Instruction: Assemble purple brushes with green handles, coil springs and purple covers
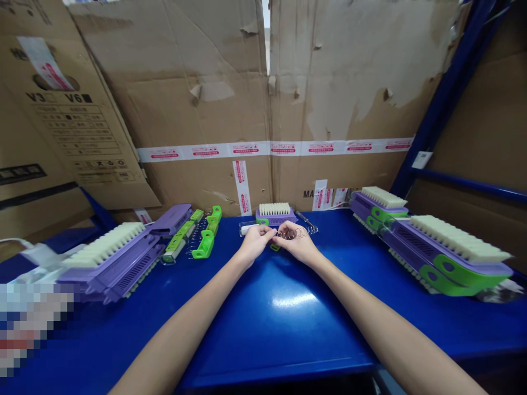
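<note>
Both hands meet over the middle of the blue table. My right hand point(302, 247) is curled around several thin metal coil springs point(290, 234). My left hand point(253, 244) is closed in a pinch, its fingertips against the right hand's fingertips at the edge of the springs. Whether one spring is in that pinch is too small to tell. Just behind the hands sits a purple brush point(284, 217) with cream bristles up. A clear piece with a white part point(247, 227) lies beside my left hand, and a small green part point(275, 247) shows beneath the hands.
Purple brushes point(111, 244) are stacked at left, near green clips point(205, 244) and loose springs point(191, 247). More purple-and-green brushes point(457, 241) stand at right. A dark tool point(307, 220) lies behind my right hand. Cardboard point(197, 109) walls the back of the blue table point(267, 329).
</note>
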Tool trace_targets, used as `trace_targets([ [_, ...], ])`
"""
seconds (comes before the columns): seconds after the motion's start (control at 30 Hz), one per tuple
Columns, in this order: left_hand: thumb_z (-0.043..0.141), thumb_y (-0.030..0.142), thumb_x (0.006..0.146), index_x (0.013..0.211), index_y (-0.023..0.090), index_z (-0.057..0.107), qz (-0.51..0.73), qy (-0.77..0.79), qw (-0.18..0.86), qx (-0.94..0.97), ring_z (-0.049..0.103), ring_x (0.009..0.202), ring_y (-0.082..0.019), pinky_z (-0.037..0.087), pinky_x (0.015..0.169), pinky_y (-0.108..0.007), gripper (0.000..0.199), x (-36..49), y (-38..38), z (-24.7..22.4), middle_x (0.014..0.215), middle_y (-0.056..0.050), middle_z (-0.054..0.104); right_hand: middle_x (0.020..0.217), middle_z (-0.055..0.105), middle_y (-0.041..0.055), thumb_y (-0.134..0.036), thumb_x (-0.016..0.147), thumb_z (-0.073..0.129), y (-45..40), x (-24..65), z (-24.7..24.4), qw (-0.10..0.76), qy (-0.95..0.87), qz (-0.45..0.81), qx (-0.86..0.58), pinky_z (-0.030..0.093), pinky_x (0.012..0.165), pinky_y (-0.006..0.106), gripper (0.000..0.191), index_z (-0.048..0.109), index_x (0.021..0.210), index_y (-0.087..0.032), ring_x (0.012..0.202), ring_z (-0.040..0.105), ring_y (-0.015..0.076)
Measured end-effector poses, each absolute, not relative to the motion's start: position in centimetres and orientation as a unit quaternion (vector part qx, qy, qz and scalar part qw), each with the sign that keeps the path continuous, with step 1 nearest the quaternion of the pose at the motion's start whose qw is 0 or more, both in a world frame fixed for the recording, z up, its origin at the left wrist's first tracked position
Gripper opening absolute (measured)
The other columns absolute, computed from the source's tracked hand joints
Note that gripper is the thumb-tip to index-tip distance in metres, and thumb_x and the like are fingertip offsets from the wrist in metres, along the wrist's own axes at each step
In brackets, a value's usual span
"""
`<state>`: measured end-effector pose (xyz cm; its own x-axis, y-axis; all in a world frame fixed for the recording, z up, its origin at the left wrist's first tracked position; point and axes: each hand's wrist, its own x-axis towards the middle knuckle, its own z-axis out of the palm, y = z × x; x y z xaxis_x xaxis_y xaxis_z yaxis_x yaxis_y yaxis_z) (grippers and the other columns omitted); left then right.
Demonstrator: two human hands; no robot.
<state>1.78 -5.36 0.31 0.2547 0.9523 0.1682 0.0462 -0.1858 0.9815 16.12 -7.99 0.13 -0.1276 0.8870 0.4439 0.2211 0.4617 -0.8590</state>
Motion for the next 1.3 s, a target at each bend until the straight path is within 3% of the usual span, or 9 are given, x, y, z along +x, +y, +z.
trace_targets([
  [0.27, 0.076, 0.034, 0.060, 0.061, 0.011, 0.062, 0.483, 0.402, 0.534, 0.565, 0.054, 0.052, -0.010, 0.043, 0.058, -0.023, 0.027, 2.1, -5.4, 0.5, 0.054, -0.001, 0.061, 0.072, 0.057, 0.0011, -0.031, 0.070, 0.064, -7.7, 15.8, -0.6, 0.542, -0.699, 0.169, -0.435, 0.040, 0.059, 0.025, 0.015, 0.053, 0.071, -0.020, 0.064, 0.051, 0.0138],
  [0.43, 0.079, 0.030, 0.058, 0.061, 0.010, 0.063, 0.459, 0.408, 0.577, 0.538, 0.057, 0.052, -0.011, 0.047, 0.061, -0.024, 0.026, 1.9, -5.6, 0.9, 0.055, -0.002, 0.063, 0.075, 0.058, 0.0017, -0.035, 0.072, 0.064, -7.1, 16.2, -1.4, 0.530, -0.733, 0.141, -0.402, 0.043, 0.060, 0.026, 0.019, 0.056, 0.079, -0.019, 0.065, 0.053, 0.0140],
  [0.63, 0.075, 0.021, 0.064, 0.061, 0.010, 0.060, 0.449, 0.417, 0.602, 0.512, 0.060, 0.052, -0.011, 0.047, 0.060, -0.022, 0.019, 1.8, -5.9, 1.4, 0.056, -0.004, 0.064, 0.074, 0.056, 0.0029, -0.040, 0.077, 0.061, -7.8, 16.2, -0.8, 0.532, -0.746, 0.098, -0.389, 0.043, 0.060, 0.026, 0.022, 0.061, 0.084, -0.019, 0.065, 0.053, 0.0143],
  [0.77, 0.070, 0.013, 0.068, 0.074, 0.010, 0.060, 0.450, 0.439, 0.607, 0.487, 0.060, 0.049, -0.011, 0.047, 0.055, -0.021, 0.012, 1.7, -5.9, 1.5, 0.056, -0.003, 0.064, 0.076, 0.057, 0.0041, -0.037, 0.080, 0.059, -8.2, 16.0, -0.6, 0.533, -0.753, 0.087, -0.376, 0.044, 0.062, 0.027, 0.021, 0.063, 0.088, -0.018, 0.068, 0.054, 0.0151],
  [0.93, 0.070, 0.012, 0.070, 0.096, 0.012, 0.054, 0.467, 0.442, 0.601, 0.474, 0.062, 0.052, -0.013, 0.048, 0.057, -0.023, 0.030, 1.5, -6.0, 1.3, 0.058, -0.002, 0.064, 0.080, 0.061, 0.0042, -0.030, 0.077, 0.061, -7.9, 15.8, -1.1, 0.553, -0.724, 0.113, -0.397, 0.046, 0.068, 0.028, 0.016, 0.065, 0.087, -0.019, 0.073, 0.058, 0.0162],
  [1.3, 0.063, 0.005, 0.071, 0.094, 0.013, 0.050, 0.469, 0.416, 0.599, 0.498, 0.060, 0.051, -0.012, 0.049, 0.056, -0.024, 0.028, 1.7, -6.0, 1.1, 0.059, -0.001, 0.063, 0.063, 0.060, 0.0012, -0.030, 0.073, 0.062, -7.9, 15.9, -1.0, 0.527, -0.709, 0.137, -0.449, 0.041, 0.051, 0.024, 0.012, 0.062, 0.073, -0.018, 0.054, 0.052, 0.0122],
])
